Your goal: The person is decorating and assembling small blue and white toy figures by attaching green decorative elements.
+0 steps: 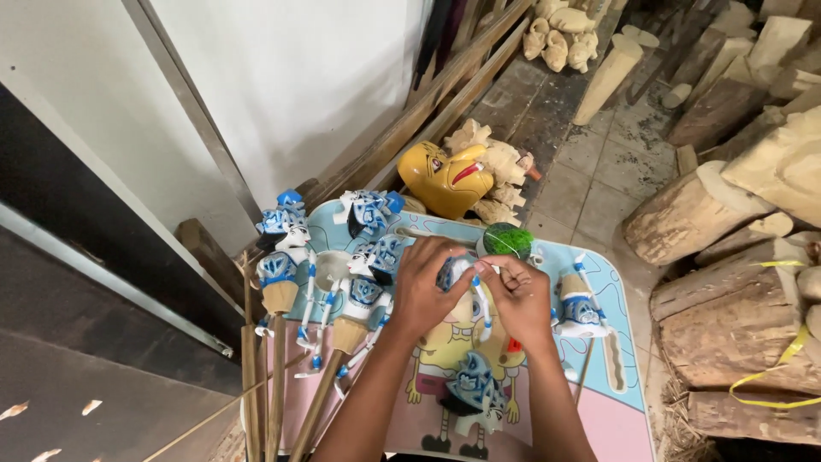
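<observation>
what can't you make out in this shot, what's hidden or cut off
Head view only:
- Puppet piece between both hands: mostly covered by the left hand and right hand, so its shape is unclear.
- Whether thread runs between the fingers: too thin to tell.
- Table: cut off by the bottom edge.
- Puppet sticks: lower ends cut off at the bottom edge.

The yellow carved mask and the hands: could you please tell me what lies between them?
In the head view, a green ball lies between the yellow mask and the right hand.
</observation>
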